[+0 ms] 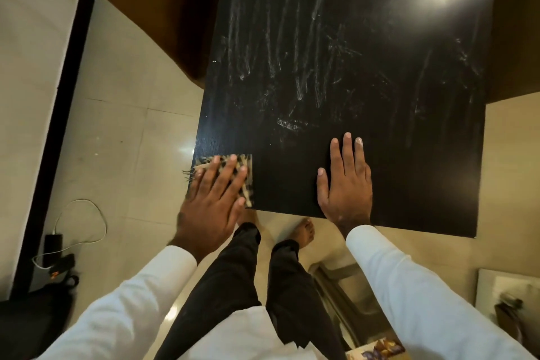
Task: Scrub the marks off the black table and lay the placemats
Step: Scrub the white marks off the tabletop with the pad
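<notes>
The black table [409, 155] fills the upper middle of the head view, streaked with whitish smear marks [306, 73] across its far and middle area. A small woven placemat [247, 166] with a tan and black check pattern and a frayed fringe lies at the table's near left corner. My left hand [213, 204] presses flat on that placemat with straight, spread fingers. My right hand [347, 181] rests flat on the bare tabletop near the front edge, fingers straight and together.
A brown chair [152, 3] stands at the table's far left, another brown piece [517, 38] at the right. A white cable and black charger [58, 242] lie on the tiled floor at left. My feet stand under the table's front edge.
</notes>
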Motion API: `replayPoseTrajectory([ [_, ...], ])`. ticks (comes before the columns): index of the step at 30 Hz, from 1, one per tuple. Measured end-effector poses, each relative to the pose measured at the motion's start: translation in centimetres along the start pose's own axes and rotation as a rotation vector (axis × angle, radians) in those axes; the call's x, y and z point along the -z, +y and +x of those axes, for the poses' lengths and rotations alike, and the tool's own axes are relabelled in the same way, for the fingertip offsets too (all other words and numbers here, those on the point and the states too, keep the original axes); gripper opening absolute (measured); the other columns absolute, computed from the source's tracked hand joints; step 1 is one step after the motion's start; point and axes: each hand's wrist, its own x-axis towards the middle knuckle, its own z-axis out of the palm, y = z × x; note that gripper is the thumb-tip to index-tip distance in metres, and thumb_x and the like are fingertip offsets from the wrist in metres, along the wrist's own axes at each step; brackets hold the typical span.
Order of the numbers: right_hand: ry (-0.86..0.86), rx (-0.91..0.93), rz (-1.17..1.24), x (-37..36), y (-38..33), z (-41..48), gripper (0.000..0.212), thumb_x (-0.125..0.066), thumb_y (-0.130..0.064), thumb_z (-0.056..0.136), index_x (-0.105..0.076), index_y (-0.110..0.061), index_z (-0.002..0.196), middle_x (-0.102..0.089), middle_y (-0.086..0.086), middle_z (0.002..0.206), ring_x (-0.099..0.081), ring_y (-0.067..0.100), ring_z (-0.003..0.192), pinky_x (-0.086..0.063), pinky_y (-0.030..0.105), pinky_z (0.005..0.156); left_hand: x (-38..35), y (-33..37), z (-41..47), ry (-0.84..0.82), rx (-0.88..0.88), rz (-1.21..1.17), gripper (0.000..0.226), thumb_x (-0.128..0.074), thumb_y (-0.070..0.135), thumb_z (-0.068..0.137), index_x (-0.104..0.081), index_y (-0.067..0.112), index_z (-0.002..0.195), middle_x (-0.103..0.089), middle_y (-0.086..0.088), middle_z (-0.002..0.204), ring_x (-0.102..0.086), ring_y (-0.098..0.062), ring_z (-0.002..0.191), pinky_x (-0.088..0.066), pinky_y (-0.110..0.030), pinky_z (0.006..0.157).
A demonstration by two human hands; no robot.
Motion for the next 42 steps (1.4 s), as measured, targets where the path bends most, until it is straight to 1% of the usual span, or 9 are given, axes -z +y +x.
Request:
replayPoseTrajectory([
  [9,0.022,-0.008,-0.009,-0.2,-0.3,0.0,0.07,-0.038,-0.048,0.114,-0.025,-0.018,0.176,-0.008,0.006,0.186,-0.003,0.029,0.173,-0.03,0.054,0.132,2.7,1.1,9.0,0.106,0.235,-0.076,0.071,-0.017,0.052,0.116,-0.007,0.023,0.179,0.003,-0.007,0.188,0.004,-0.035,0.173,-0.007,-0.059,0.139],
  [16,0.024,0.009,0.018,-0.2,0.0,0.0,0.071,-0.038,-0.047,0.113,-0.025,-0.018,0.176,-0.008,0.007,0.186,-0.002,0.029,0.173,-0.028,0.054,0.132,1.0,7.0,6.4,-0.001,-0.101,-0.042,0.073,-0.023,0.054,0.116,0.001,0.025,0.179,0.01,-0.006,0.187,0.007,-0.034,0.173,-0.012,-0.06,0.137],
  [22,0.018,0.001,0.012,-0.2,-0.1,0.1,0.069,-0.034,-0.05,0.114,-0.025,-0.019,0.176,-0.01,0.006,0.186,-0.003,0.029,0.173,-0.028,0.054,0.132,0.9,1.4,3.4,-0.029,0.048,-0.033,0.073,-0.009,0.057,0.114,-0.004,0.025,0.179,0.009,-0.006,0.187,0.007,-0.035,0.173,-0.012,-0.062,0.138],
  [27,0.014,-0.006,0.021,-0.3,0.0,0.1,0.069,-0.037,-0.049,0.114,-0.025,-0.02,0.176,-0.009,0.006,0.186,-0.003,0.029,0.173,-0.031,0.055,0.132,2.3,3.5,8.7,0.09,0.195,-0.081,0.071,-0.014,0.054,0.116,-0.005,0.024,0.179,0.005,-0.007,0.188,0.004,-0.036,0.173,-0.008,-0.06,0.138],
  [29,0.018,-0.004,0.024,-0.4,0.0,0.0,0.07,-0.039,-0.048,0.113,-0.025,-0.02,0.176,-0.008,0.006,0.186,-0.002,0.029,0.173,-0.031,0.055,0.131,2.4,5.9,11.1,0.101,0.168,-0.088,0.072,-0.018,0.053,0.116,-0.004,0.023,0.179,0.005,-0.007,0.188,0.003,-0.037,0.173,-0.007,-0.06,0.138],
  [33,0.03,0.012,0.038,-0.7,0.4,-0.1,0.071,-0.041,-0.042,0.111,-0.025,-0.018,0.176,-0.008,0.007,0.186,-0.002,0.028,0.173,-0.031,0.056,0.131,1.5,11.2,12.1,0.073,-0.06,-0.071,0.072,-0.026,0.053,0.117,-0.004,0.024,0.179,0.006,-0.007,0.187,0.004,-0.036,0.173,-0.006,-0.059,0.139],
  [36,0.038,0.011,0.075,-0.6,0.6,-0.1,0.072,-0.042,-0.035,0.108,-0.026,-0.016,0.175,-0.011,0.006,0.186,-0.003,0.027,0.173,-0.031,0.057,0.132,0.6,11.1,9.7,0.022,-0.156,-0.044,0.072,-0.022,0.055,0.117,0.0,0.026,0.179,0.012,-0.006,0.187,0.008,-0.034,0.173,-0.008,-0.059,0.138],
  [39,0.033,-0.006,0.125,-0.4,0.7,0.0,0.072,-0.043,-0.033,0.106,-0.028,-0.015,0.175,-0.013,0.005,0.186,-0.003,0.025,0.173,-0.03,0.057,0.132,0.3,7.9,6.6,-0.004,-0.15,-0.007,0.073,-0.023,0.055,0.116,-0.001,0.026,0.179,0.01,-0.006,0.187,0.005,-0.035,0.173,-0.012,-0.061,0.137],
  [42,0.026,-0.017,0.126,-0.3,0.6,0.0,0.07,-0.042,-0.035,0.108,-0.029,-0.016,0.174,-0.014,0.003,0.186,-0.003,0.024,0.173,-0.028,0.055,0.133,0.8,3.5,4.9,-0.004,-0.032,-0.006,0.073,-0.015,0.056,0.114,-0.005,0.024,0.179,0.005,-0.008,0.188,0.002,-0.037,0.173,-0.012,-0.063,0.137],
])
